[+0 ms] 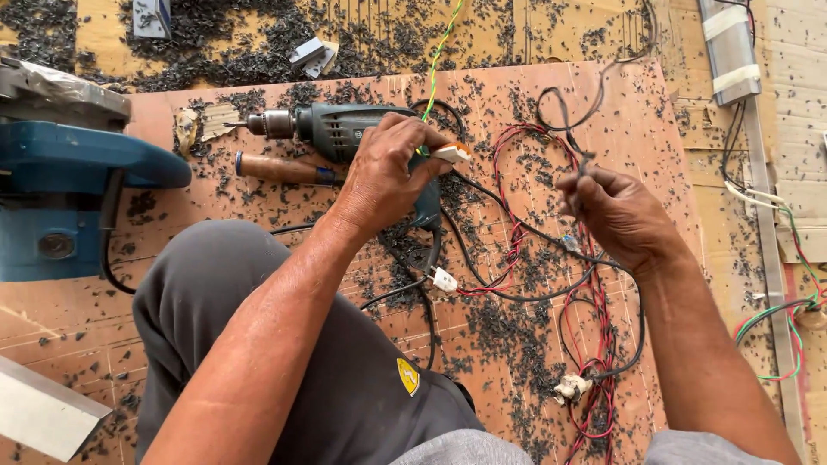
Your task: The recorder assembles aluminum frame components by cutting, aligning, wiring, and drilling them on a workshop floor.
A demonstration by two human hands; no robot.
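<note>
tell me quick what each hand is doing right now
Left hand: closed on a small white-and-orange plastic piece, over the dark green electric drill.
Right hand: closed, pinching a thin black wire.

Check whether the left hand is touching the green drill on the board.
Touching. The head view shows the left hand lying over the rear body of the green drill, fingers curled on it, with a small white and orange piece at the fingertips.

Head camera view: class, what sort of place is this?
Probably a makeshift floor workshop for electrical or carpentry work: a power drill, a blue circular saw and loose red and black wires lie on a shavings-strewn board.
</note>
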